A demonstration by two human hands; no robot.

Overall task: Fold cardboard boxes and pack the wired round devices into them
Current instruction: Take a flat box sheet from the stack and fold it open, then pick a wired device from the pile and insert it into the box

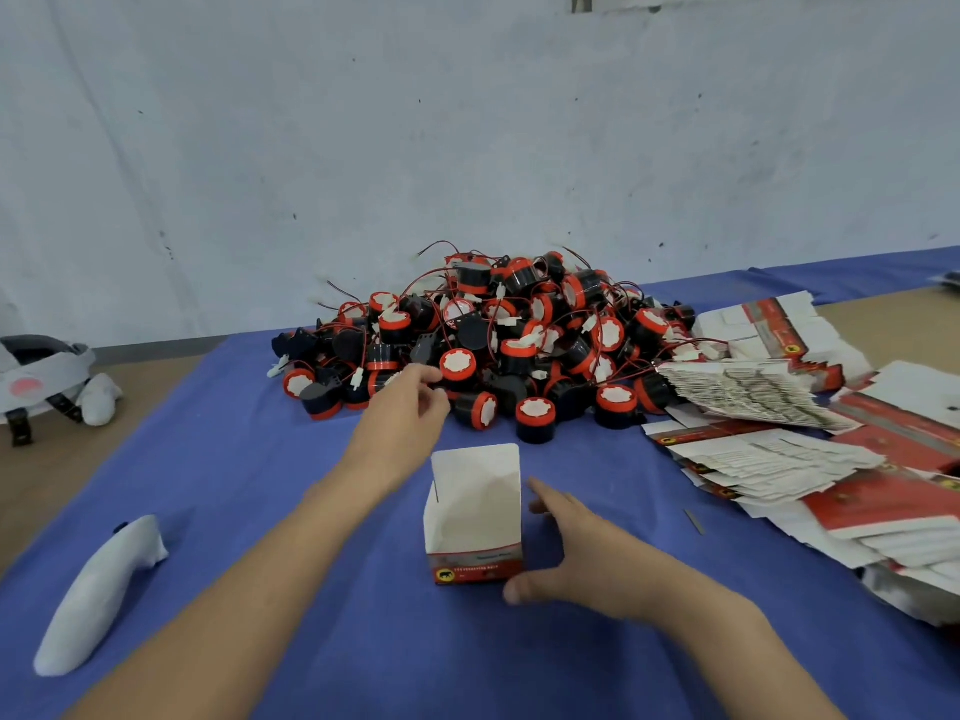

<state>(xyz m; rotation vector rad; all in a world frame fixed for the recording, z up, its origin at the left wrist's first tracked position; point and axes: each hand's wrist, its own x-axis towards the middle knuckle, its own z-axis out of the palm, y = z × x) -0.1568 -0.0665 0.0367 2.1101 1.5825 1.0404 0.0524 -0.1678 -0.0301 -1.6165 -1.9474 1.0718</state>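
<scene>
Blue cloth (311,641) over desk (78,475), white wall (363,148) far; flat boxes (753,392) cut off right. Fingers apart on left hand (402,423) and right hand (582,558).

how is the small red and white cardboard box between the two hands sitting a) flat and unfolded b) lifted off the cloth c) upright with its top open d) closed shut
c: the small red and white cardboard box stands upright on the blue cloth, top flap raised, white inside showing

Head-worn, close, facing forward and down
</scene>
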